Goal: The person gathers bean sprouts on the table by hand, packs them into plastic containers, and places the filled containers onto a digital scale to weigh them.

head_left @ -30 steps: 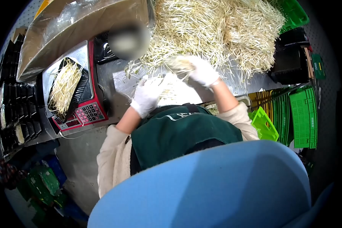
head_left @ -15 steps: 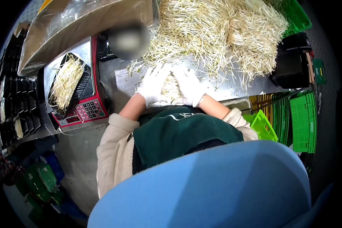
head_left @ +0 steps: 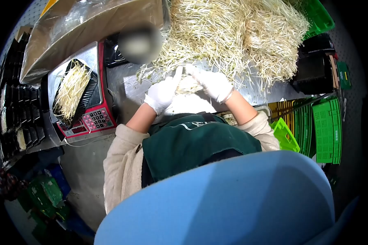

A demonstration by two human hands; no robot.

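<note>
My left hand (head_left: 161, 94), in a white glove, is closed round the left side of a small bunch of bean sprouts (head_left: 188, 85) on the metal table. My right hand (head_left: 214, 84), gloved too, wraps the bunch from the right, its fingertips near the left hand's. The large sprout heap (head_left: 216, 32) lies just beyond both hands. To the left, a black tray (head_left: 87, 96) holding sprouts (head_left: 71, 90) rests tilted on the red scale (head_left: 97, 119).
A cardboard box (head_left: 92, 28) lined with plastic stands at the back left. Stacked black trays (head_left: 22, 110) line the far left. Green crates (head_left: 327, 130) stand at right, below a black container (head_left: 313, 73). A blurred round object hangs near the box.
My right hand came down from the heap to meet my left hand. Flattened hands then drew in round the small bunch, which moved slightly away from my body.
</note>
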